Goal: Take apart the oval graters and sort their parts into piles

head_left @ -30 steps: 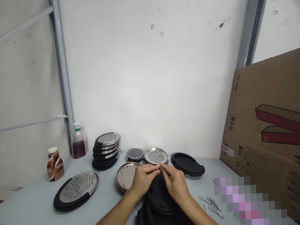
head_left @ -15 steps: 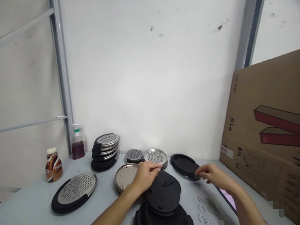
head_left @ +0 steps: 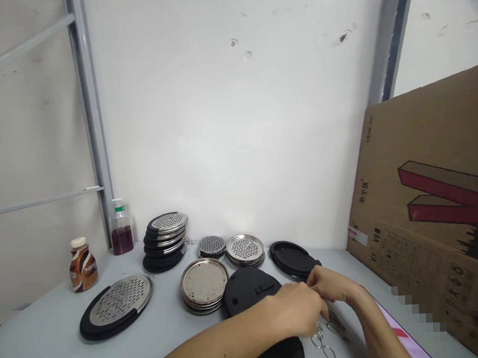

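L hand (head_left: 297, 307) just beside R hand (head_left: 331, 286), both w/ fingers (head_left: 323, 308) bent.

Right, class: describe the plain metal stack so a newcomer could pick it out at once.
Find the white wall, then the grey table below it. Near its middle, the metal stack sits directly left of a black disc. Unlike the perforated discs behind it, its top is spotted and without rows of holes.
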Demonstrator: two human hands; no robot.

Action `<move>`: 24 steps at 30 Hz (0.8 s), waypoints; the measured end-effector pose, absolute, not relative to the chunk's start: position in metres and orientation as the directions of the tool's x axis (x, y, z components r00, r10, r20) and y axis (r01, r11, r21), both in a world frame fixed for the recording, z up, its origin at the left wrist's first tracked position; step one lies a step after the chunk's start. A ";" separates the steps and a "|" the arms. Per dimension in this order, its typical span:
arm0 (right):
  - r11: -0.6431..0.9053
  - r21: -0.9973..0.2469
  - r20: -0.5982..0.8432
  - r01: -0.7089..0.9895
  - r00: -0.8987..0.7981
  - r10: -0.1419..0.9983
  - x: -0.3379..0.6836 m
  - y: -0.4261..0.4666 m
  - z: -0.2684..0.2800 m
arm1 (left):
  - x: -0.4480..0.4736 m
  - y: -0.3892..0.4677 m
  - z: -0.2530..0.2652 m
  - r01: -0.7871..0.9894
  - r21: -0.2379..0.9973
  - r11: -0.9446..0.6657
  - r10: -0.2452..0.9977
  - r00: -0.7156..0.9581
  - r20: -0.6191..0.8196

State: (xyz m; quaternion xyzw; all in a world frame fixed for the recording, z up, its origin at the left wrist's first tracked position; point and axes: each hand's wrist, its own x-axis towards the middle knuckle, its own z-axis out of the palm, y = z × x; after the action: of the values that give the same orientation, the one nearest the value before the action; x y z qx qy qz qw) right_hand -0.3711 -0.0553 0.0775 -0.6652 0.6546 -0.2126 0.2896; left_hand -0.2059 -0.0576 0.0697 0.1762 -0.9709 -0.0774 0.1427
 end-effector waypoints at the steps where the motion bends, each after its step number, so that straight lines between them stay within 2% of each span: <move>1: 0.016 -0.664 -0.071 -0.748 0.042 -0.997 -0.369 -0.058 0.077 | -0.192 -0.060 0.076 -0.313 0.270 0.910 -0.385 -0.880 0.279; 3: -0.008 -0.672 -0.018 -0.741 0.027 -0.999 -0.363 -0.063 0.075 | -0.156 -0.067 0.092 -0.319 0.409 0.855 -0.468 -0.816 0.341; 5: -0.055 -0.699 0.044 -0.713 0.033 -0.998 -0.353 -0.067 0.075 | -0.112 -0.079 0.107 -0.325 0.461 0.825 -0.516 -0.766 0.384; 9: -0.137 -0.808 0.095 -0.572 0.104 -0.990 -0.323 -0.067 0.076 | -0.039 -0.102 0.113 -0.467 0.567 0.679 -0.678 -0.694 0.241; 12: -0.094 -0.881 0.014 -0.463 0.172 -0.985 -0.304 -0.064 0.079 | -0.017 -0.106 0.102 -0.490 0.579 0.651 -0.660 -0.742 0.115; 16: 0.002 -0.971 -0.058 -0.237 0.231 -0.971 -0.292 -0.063 0.080 | -0.013 -0.098 0.091 -0.490 0.576 0.654 -0.624 -0.780 0.045; 20: 0.097 -0.991 -0.075 0.093 0.216 -0.973 -0.286 -0.066 0.080 | -0.008 -0.090 0.096 -0.443 0.650 0.617 -0.632 -0.772 0.074; 24: 0.141 -0.922 -0.087 0.361 0.160 -0.983 -0.279 -0.070 0.079 | -0.003 -0.086 0.106 -0.302 0.758 0.578 -0.636 -0.749 0.187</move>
State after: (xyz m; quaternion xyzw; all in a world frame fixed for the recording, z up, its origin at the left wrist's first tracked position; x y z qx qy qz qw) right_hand -0.2787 -0.0696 0.0788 -0.4008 0.3883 -0.5187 0.6477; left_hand -0.0032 -0.0859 0.1058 0.2728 -0.8590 -0.3694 0.2262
